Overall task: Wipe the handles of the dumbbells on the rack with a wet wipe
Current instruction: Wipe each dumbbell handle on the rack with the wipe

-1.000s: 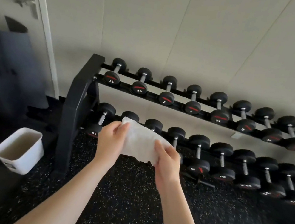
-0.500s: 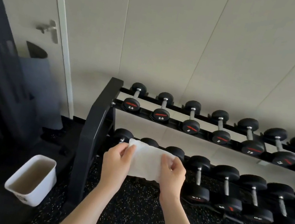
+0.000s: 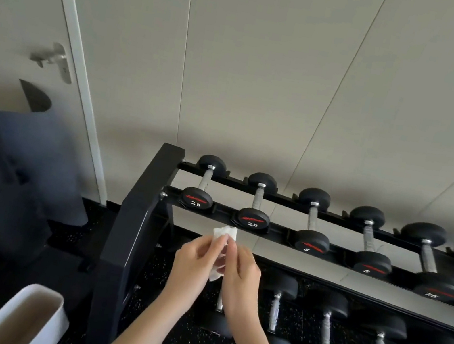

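Pinching wet wipe (image 3: 225, 233) bunched upright, left hand (image 3: 193, 264), right hand (image 3: 241, 279)

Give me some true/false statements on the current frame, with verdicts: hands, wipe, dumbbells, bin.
1. The left hand and the right hand both hold the wet wipe. True.
2. The wet wipe is wrapped round a dumbbell handle. False: it is bunched between the fingers in front of the rack, on no handle.
3. The leftmost top-tier dumbbell and its neighbour both read 2.5. True.
4. The white bin sits on the rack's top tier. False: it stands low, left of the rack.
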